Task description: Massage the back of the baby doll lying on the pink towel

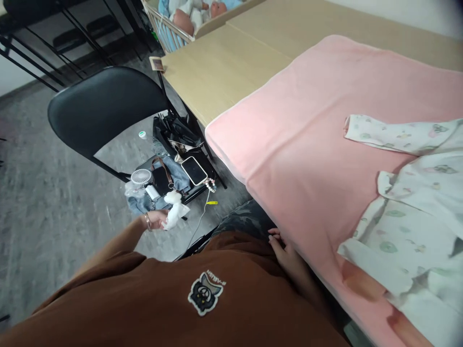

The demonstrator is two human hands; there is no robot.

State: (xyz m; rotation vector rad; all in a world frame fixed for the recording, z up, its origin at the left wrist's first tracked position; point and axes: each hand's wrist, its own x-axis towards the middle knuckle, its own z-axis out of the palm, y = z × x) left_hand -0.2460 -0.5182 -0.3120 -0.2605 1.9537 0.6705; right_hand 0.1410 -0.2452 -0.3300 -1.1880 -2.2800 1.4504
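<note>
My left hand (157, 220) is stretched out beside the folding chair, its fingers closed round a crumpled white tissue (176, 215). Just beyond the tissue is a white fluffy ball (172, 197) at the edge of the chair seat. Low against my lap, my right hand (284, 248) has its fingers slightly apart and holds nothing that I can see. It is beside the edge of a pink padded mat (289, 140). White printed baby clothes (405, 226) lie on that mat at the right. Skin-coloured, limb-like shapes (363, 282) show below the clothes.
A black folding chair (108, 108) carries a small white fan (141, 177), a phone (194, 170), and a bag with a brown strap (164, 171). A white cable (200, 221) hangs down. Dolls (193, 14) lie in a wooden crib (170, 29) behind the wooden table (224, 62).
</note>
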